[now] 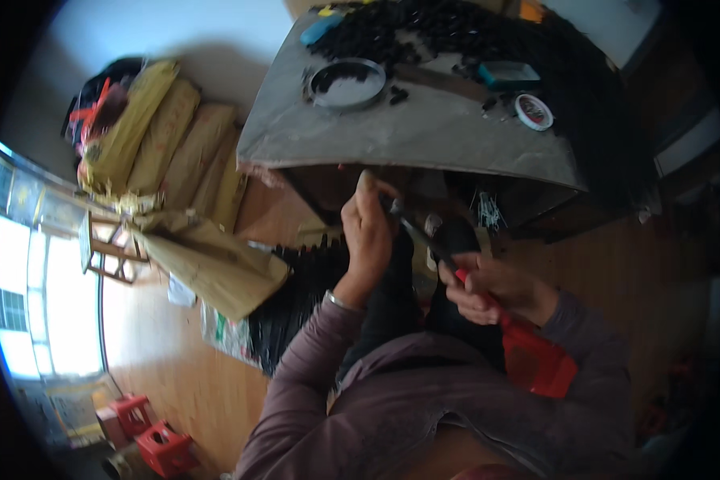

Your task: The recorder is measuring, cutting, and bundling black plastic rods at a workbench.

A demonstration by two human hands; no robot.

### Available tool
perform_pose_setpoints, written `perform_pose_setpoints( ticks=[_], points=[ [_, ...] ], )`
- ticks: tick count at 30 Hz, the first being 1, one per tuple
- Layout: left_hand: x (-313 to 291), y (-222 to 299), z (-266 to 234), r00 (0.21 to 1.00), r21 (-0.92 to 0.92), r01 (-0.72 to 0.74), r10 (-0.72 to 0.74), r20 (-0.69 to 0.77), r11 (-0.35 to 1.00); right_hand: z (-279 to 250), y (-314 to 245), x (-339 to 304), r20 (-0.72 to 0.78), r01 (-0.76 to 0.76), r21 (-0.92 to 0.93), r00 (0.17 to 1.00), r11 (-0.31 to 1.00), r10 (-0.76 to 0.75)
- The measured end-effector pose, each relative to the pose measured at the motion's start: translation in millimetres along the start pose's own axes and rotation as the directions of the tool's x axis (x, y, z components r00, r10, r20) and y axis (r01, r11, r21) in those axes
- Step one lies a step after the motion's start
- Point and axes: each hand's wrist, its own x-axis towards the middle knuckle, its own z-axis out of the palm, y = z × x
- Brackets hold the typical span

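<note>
In front of the table's near edge, my left hand is closed, its thumb pointing up and its fingers bent round something I cannot make out. A slim dark rod slants from those fingertips down to my right hand. My right fingers wrap round its near end, where a red grip shows between them. Whether the left fingers hold the rod's far tip or only touch it cannot be told. Below the right wrist is a red plastic piece, partly covered by my sleeve.
On the grey table lie a heap of small black parts, a round metal tray, a teal box and a white dish. Black rods lie left of my legs. Sacks and red stools stand left.
</note>
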Motion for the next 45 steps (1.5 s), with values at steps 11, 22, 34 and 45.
perform_pose_setpoints(
  ticks=[11, 22, 34, 45],
  points=[
    [-23, 5, -10, 0.990, 0.096, -0.136, 0.131, 0.058, 0.986, 3, 7, -24, -0.014, -0.076, -0.261, 0.997, 0.962, 0.075],
    [-29, 6, -14, 0.994, 0.005, -0.075, 0.074, 0.076, 0.997, 16, -22, -26, -0.131, 0.093, -0.672, 0.961, 0.735, -0.242],
    [-13, 5, -15, 0.996, -0.056, -0.054, 0.058, 0.072, 0.997, 17, -27, -9, 0.060, 0.050, -0.998, 0.785, -0.033, -0.617],
    [-19, 6, -10, 0.992, -0.070, 0.049, -0.040, 0.123, 0.996, 30, -27, -11, -0.117, -0.102, -0.331, 0.991, 0.938, 0.066]
  ],
)
